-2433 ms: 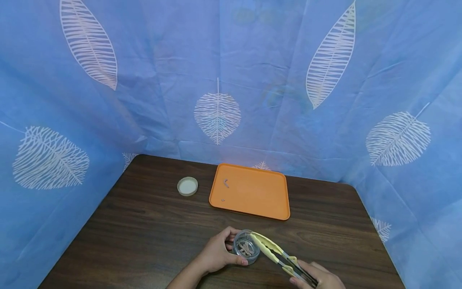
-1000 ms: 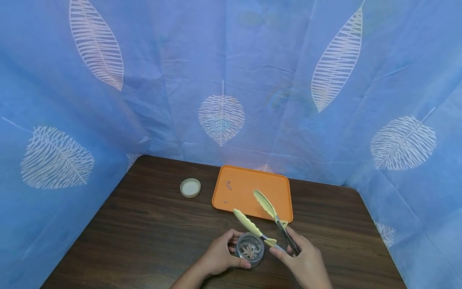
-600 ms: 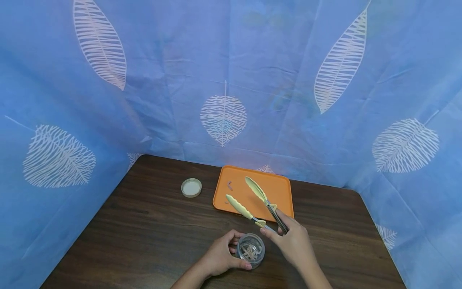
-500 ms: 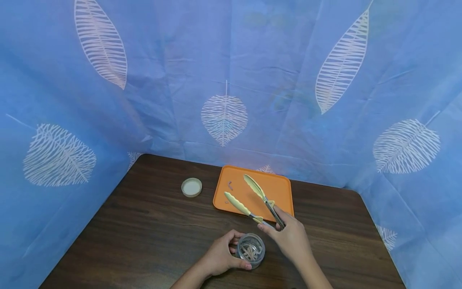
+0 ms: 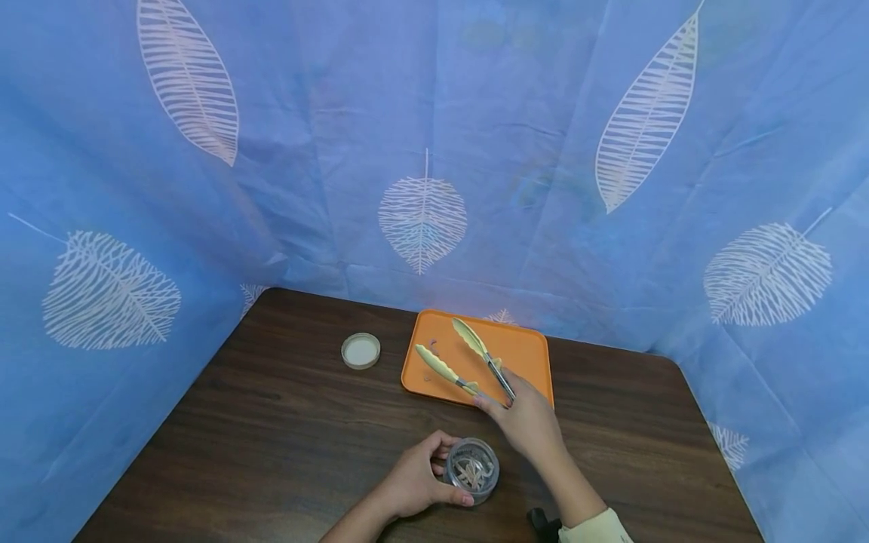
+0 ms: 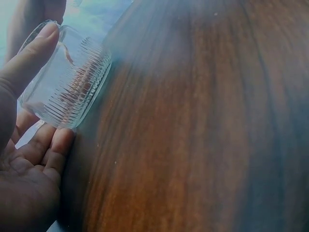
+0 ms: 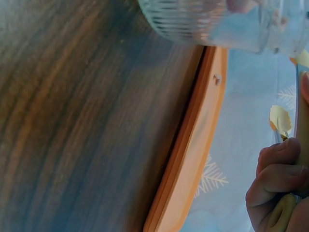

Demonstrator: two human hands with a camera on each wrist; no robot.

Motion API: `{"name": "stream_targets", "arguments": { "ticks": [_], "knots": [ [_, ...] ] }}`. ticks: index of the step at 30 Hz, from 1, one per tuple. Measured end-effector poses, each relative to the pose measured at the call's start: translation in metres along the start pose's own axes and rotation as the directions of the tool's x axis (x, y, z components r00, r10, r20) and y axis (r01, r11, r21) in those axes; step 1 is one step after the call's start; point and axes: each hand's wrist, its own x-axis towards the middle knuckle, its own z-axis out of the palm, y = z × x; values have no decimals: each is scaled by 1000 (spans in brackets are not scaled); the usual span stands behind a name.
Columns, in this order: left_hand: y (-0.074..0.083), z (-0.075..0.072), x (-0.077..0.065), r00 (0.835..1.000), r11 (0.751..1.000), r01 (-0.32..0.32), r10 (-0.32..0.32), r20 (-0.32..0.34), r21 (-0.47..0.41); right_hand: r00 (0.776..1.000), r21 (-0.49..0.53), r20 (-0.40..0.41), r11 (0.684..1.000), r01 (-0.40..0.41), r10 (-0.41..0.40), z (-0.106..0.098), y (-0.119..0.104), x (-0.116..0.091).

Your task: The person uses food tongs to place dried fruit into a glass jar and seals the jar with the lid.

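A small clear jar (image 5: 485, 496) stands on the table, with my left hand (image 5: 410, 479) gripping it around the side, thumb in front. Inside lie several thin pale-brown strips (image 5: 468, 475); in the left wrist view one curled strip (image 6: 66, 54) sits higher, near the jar's wall. My right hand (image 5: 526, 418) holds yellow-tipped metal tongs (image 5: 437, 364), their arms spread apart above the orange tray (image 5: 526, 358). Nothing shows between the tips. A few small greyish-pink bits (image 5: 434, 345) lie on the tray's left part, partly covered by the tongs.
A round lid (image 5: 360, 351), pale inside, lies left of the tray on the dark wooden table (image 5: 271, 422). Blue cloth (image 5: 326, 151) with white leaf prints hangs behind and at both sides. A black object (image 5: 543, 523) shows by the right sleeve (image 5: 597, 528).
My right hand has carried the tongs from the jar's rim forward and left to above the tray; their arms have spread apart. My left hand still holds the jar in place.
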Motion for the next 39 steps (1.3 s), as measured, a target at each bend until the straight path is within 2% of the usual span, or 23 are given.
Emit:
{"name": "stream_targets", "arguments": {
  "ticks": [7,16,25,32,39],
  "knots": [
    [1,-3,0,1000,1000,2,-2,10,-8,1000,-41,17,999,-24,25,6,0,13],
    [-1,-2,0,1000,1000,8,-8,1,-5,999,-173,0,984,36,-37,23,1,25],
    [0,-1,0,1000,1000,1,-1,-2,-5,999,-249,12,968,40,-38,30,2,28],
    [0,-1,0,1000,1000,-7,7,-8,-11,999,-245,45,970,2,10,30,1,31],
    [-3,-1,1,1000,1000,-8,8,-10,-1,999,-234,43,972,-13,24,33,2,32]
  ]
}}
